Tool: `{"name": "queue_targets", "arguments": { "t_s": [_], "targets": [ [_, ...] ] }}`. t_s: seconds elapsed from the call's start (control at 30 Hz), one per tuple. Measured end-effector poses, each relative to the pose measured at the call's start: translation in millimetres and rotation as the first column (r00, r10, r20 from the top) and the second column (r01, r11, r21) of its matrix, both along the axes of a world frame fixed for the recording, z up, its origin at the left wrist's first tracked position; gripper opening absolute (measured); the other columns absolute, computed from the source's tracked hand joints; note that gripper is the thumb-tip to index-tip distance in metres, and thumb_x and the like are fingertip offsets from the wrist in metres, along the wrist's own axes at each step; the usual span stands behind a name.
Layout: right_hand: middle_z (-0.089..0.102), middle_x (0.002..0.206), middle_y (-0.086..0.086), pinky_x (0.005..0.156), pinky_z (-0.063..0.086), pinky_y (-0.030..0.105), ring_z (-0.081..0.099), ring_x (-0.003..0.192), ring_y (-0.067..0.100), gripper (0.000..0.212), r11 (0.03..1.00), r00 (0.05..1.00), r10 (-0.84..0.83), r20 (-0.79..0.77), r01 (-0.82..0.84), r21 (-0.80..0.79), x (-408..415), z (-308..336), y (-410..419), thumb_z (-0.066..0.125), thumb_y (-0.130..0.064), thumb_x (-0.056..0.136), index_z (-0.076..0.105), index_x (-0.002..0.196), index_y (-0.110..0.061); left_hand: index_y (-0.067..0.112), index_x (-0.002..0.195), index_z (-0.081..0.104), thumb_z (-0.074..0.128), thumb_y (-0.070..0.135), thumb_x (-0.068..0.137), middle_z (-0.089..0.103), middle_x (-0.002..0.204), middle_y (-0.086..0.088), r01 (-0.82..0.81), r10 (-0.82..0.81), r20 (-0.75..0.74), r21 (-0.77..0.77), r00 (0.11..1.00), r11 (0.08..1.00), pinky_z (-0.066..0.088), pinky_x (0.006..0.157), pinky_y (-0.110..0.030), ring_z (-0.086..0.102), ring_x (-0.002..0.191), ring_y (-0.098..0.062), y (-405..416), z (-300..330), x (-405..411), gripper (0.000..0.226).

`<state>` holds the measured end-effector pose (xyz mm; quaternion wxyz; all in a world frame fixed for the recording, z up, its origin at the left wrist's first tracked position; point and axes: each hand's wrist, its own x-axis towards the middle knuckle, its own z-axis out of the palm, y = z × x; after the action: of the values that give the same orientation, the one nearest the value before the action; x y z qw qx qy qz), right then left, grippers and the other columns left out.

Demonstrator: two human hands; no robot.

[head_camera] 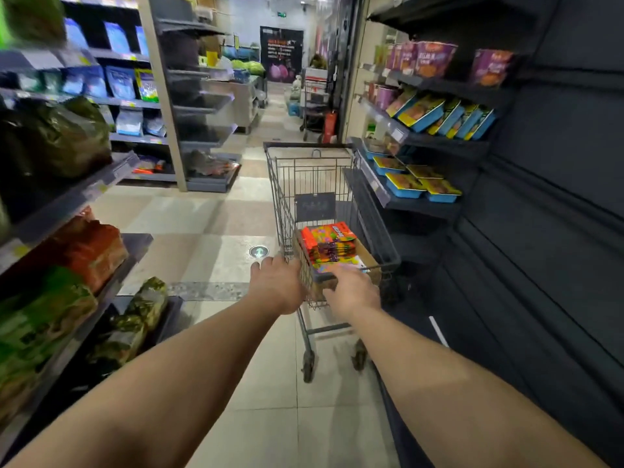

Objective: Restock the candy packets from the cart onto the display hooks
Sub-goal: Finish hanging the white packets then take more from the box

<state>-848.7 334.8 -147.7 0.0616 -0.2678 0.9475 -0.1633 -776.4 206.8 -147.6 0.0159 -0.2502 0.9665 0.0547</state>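
The candy packets (329, 246), orange and multicoloured, lie stacked in a cardboard box (366, 256) at the near end of the wire shopping cart (304, 184), just right of the frame's centre. Both hands sit at the cart's near edge. The left hand (277, 285) is at the left corner, fingers curled over the handle; whether they truly grip it cannot be told from behind. The right hand (353, 292) is on the handle just below the packets, its fingers hidden, so its grip cannot be told either. No display hooks show. The step appears to be steering the cart along the aisle. To do it well, push evenly with both hands and keep clear of the dark shelf (415, 204) with blue trays (405, 185) close on the right.
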Motion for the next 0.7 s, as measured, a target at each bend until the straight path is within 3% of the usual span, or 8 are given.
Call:
{"name": "queue_targets", "arguments": {
  "t_s": [0.2,0.43,0.7],
  "targets": [
    [0.053,0.138,0.007,0.102,0.043,0.042,0.049,0.126,0.03,0.047,0.997,0.999,0.054,-0.005,-0.053,0.056,-118,10,-63,0.057,-0.036,0.096,0.048,0.141,-0.027,0.024,0.137,0.047,0.051,0.053,0.093,0.047,0.143,-0.009,-0.02,0.02,0.006,-0.003,1.0,1.0,0.031,0.112,-0.047,0.04,0.135,-0.031,-63,1,-103,0.053],
    [0.052,0.139,0.006,0.103,0.043,0.043,0.048,0.127,0.03,0.047,0.992,0.996,0.066,0.061,-0.072,0.102,-210,-16,-134,0.056,-0.036,0.097,0.047,0.142,-0.027,0.026,0.142,0.043,0.049,0.055,0.093,0.047,0.144,-0.01,-0.004,0.004,0.018,0.029,1.0,1.0,0.028,0.113,-0.046,0.038,0.137,-0.031,-141,-20,-202,0.057],
    [0.051,0.144,0.002,0.102,0.043,0.036,0.047,0.132,0.026,0.052,0.981,0.978,-0.179,0.106,0.169,0.099,-323,-35,-212,0.059,-0.037,0.095,0.046,0.145,-0.032,0.027,0.138,0.047,0.052,0.057,0.09,0.05,0.14,-0.009,0.203,-0.206,0.101,0.035,0.973,0.979,0.032,0.109,-0.046,0.043,0.132,-0.033,-246,-48,-341,0.056]
  ]
}}
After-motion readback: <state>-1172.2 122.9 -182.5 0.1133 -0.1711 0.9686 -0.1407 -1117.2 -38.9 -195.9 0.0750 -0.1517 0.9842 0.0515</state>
